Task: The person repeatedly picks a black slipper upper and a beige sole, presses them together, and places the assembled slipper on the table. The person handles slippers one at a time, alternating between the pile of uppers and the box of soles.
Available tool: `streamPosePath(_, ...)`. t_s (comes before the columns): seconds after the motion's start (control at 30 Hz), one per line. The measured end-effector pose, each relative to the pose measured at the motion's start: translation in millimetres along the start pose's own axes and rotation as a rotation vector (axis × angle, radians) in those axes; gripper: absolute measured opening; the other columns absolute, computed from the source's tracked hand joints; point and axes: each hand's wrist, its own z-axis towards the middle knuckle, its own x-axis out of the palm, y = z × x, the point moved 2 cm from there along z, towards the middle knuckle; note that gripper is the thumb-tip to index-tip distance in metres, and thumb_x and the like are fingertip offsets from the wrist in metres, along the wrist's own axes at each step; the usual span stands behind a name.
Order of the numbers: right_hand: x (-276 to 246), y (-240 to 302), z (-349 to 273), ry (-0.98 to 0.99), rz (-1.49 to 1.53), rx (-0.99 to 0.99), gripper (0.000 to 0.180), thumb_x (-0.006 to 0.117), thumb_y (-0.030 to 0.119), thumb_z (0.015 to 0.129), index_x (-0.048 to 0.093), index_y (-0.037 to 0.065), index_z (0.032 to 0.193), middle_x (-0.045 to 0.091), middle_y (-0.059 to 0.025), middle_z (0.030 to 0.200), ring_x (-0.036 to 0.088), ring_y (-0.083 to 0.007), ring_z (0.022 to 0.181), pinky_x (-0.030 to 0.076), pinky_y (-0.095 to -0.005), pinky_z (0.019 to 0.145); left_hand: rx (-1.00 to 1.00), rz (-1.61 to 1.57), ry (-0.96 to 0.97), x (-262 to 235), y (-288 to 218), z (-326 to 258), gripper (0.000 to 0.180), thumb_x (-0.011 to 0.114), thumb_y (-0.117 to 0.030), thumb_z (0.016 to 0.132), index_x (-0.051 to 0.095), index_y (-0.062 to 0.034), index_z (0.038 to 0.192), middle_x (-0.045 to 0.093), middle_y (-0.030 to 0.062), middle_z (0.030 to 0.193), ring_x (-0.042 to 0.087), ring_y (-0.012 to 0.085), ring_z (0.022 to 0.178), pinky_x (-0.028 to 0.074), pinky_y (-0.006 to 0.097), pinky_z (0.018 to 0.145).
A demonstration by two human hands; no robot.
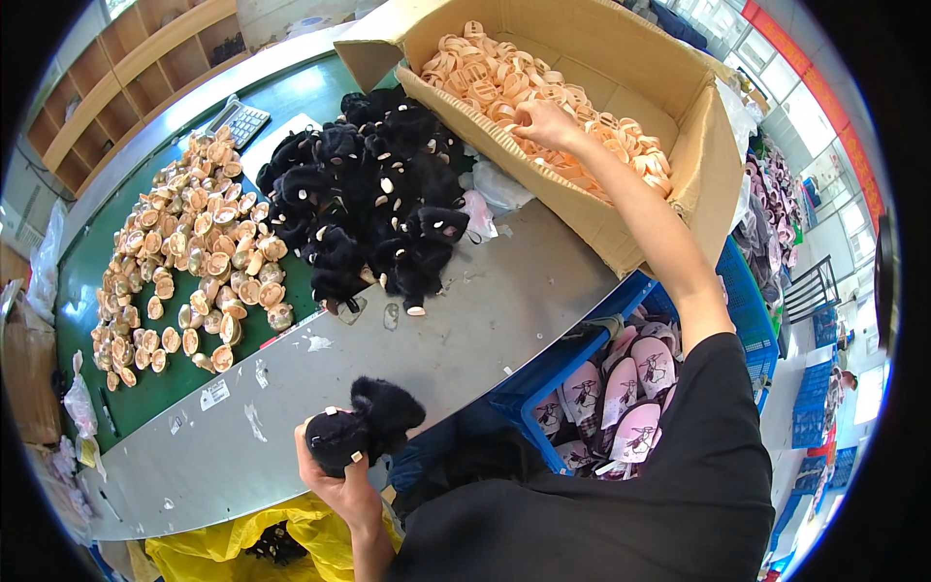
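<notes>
My left hand (341, 485) is closed around a black fuzzy plush piece (367, 423) with a small pale tab, held above the near edge of the metal-topped table (407, 339). To the right and farther off, my right hand (545, 124) reaches over the wall of a cardboard box (543, 155). Its fingers are pinched together at the peach-coloured slotted plastic pieces (485, 73) filling the box; what they grip is too small to make out. A heap of similar black plush pieces (369, 184) lies on the table left of the box.
Left of the black heap, many rounded beige plastic pieces (208, 242) cover the green mat (87, 281). A calculator (240, 120) lies behind them. Blue crates (529, 412) with pink slippers (635, 432) stand below the table's right edge. A yellow bag (204, 553) hangs open at the near edge.
</notes>
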Motion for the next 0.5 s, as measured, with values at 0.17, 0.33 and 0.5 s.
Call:
streamPosePath(0.17, -1, 4, -11, 0.034, 0.110, -0.009, 0.029, 0.076, 0.030, 0.087, 0.070, 0.004, 0.095, 0.072, -0.0111, 0.087, 0.069, -0.0228, 0.084, 0.053, -0.0381, 0.074, -0.034, -0.018, 0.002, 1, 4, -2, 0.029, 0.066, -0.008, 0.086, 0.057, -0.0001, 0.113, 0.062, 0.0091, 0.107, 0.058, 0.0172, 0.100, 0.047, 0.030, 0.096)
streamPosePath(0.33, -11, 13, -15, 0.174, 0.438, 0.112, 0.036, 0.075, 0.041, 0.092, 0.061, 0.009, 0.085, 0.062, 0.0000, 0.078, 0.063, -0.0104, 0.077, 0.054, -0.0303, 0.068, -0.056, -0.045, 0.007, 2, 6, -4, 0.032, 0.068, -0.012, 0.088, 0.057, -0.0002, 0.116, 0.062, 0.0090, 0.108, 0.058, 0.0171, 0.101, 0.046, 0.030, 0.097)
streamPosePath(0.5, -26, 24, -31, 0.261, 0.697, 0.149, 0.039, 0.075, 0.047, 0.091, 0.061, 0.011, 0.096, 0.065, -0.0037, 0.095, 0.064, -0.0094, 0.089, 0.056, -0.0300, 0.079, -0.073, -0.026, 0.000, 0, 9, -6, 0.033, 0.067, -0.011, 0.088, 0.057, -0.0002, 0.117, 0.063, 0.0082, 0.108, 0.058, 0.0166, 0.100, 0.046, 0.029, 0.096)
